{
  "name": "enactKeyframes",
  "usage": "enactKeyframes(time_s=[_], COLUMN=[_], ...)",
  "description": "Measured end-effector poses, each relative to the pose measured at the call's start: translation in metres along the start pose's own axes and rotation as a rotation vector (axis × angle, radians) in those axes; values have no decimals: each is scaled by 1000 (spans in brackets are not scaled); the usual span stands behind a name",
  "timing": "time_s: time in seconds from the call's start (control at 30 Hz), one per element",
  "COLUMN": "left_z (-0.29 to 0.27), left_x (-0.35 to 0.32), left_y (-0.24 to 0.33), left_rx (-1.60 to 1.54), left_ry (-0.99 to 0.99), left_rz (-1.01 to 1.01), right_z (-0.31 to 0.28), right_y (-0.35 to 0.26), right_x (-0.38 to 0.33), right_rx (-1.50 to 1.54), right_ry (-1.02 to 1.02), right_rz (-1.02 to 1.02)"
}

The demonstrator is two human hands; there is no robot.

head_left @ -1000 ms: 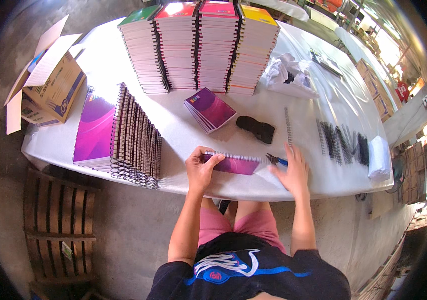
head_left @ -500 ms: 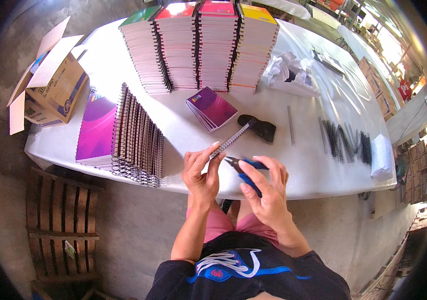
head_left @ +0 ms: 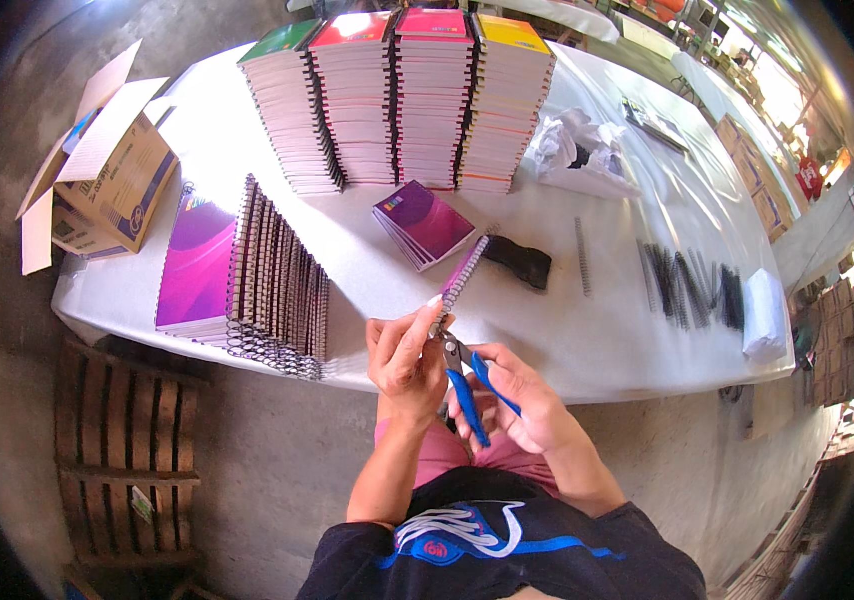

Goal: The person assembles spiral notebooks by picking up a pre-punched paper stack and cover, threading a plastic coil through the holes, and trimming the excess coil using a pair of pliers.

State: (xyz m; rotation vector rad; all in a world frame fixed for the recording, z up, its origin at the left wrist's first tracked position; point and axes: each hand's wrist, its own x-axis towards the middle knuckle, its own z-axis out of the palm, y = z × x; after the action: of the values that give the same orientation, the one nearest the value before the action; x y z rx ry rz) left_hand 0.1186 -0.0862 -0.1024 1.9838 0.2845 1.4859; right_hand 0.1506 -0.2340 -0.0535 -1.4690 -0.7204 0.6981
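Pinched in my left hand point(head_left: 407, 362) is a spiral notebook point(head_left: 466, 270), seen nearly edge-on with a sliver of purple cover and its coil showing. Blue-handled pliers point(head_left: 471, 398) sit in my right hand point(head_left: 527, 402), their handles spread. The jaws meet the coil's near end beside my left fingertips; whether they have closed on the wire is hidden. Beyond the notebook lie purple-covered booklets point(head_left: 425, 222), fanned a little, and a black object point(head_left: 519, 264) like a folded band. A single loose coil point(head_left: 582, 258) rests to the right.
Tall stacks of notebooks point(head_left: 355, 110) stand at the table's far side. Purple spiral notebooks point(head_left: 197, 262) are piled at left, beside an open cardboard box point(head_left: 112, 195). Rightward are loose black coils point(head_left: 687, 285), a white roll point(head_left: 765, 315) and a crumpled plastic bag point(head_left: 587, 150).
The pliers have swung upright and moved left onto the coil's near end. My right hand has shifted lower, and the notebook has tilted to show some purple cover.
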Motion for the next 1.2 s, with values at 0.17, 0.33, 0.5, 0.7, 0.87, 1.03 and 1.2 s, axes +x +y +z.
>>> enactKeyframes(time_s=[0.17, 0.33, 0.5, 0.7, 0.87, 1.03, 1.2], left_z=[10, -6, -20, -51, -120, -143, -141], left_x=[5, 10, 20, 34, 82, 126, 118], left_y=[-9, -2, 20, 48, 52, 13, -33], left_rx=[2, -531, -778, -806, 50, 496, 525], left_ry=[112, 222, 292, 249, 326, 618, 479], left_rz=[-73, -481, -475, -221, 295, 86, -43], right_z=[-4, -55, -72, -12, 39, 90, 109], right_y=[22, 76, 94, 3, -87, -131, -90], right_x=[3, -15, -7, 32, 110, 190, 238], right_rx=[-185, -1250, -1438, 378, 298, -209, -625], right_ry=[35, 388, 525, 192, 48, -3, 45], right_rz=[-180, 73, 65, -560, -618, -671, -819])
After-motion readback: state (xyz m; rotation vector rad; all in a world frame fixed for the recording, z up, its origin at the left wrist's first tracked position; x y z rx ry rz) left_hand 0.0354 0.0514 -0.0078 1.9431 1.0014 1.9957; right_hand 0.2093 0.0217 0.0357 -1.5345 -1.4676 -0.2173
